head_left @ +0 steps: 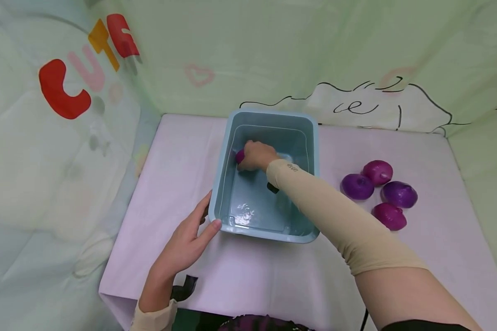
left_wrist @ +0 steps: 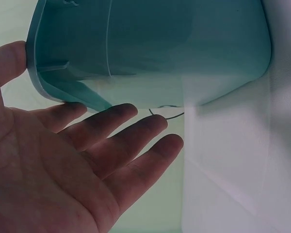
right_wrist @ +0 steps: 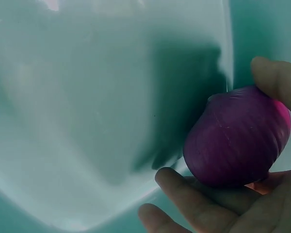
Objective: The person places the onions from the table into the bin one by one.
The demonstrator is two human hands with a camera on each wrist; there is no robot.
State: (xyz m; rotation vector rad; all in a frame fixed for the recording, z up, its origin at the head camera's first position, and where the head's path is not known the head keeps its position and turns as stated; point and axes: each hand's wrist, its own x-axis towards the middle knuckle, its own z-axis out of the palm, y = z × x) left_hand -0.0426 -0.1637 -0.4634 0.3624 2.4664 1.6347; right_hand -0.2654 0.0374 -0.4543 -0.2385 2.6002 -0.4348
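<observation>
In the head view, the right hand [head_left: 257, 155] is inside the basin [head_left: 248, 197], with the onion [head_left: 239, 156] at its left, near the left wall; the hand hides most of it.

In the left wrist view, the left hand [left_wrist: 70, 162] touches the rim, fingers extended; the basin is cut off.

In the right wrist view, thumb and fingers grip the roundish onion, which partly covers them.
</observation>
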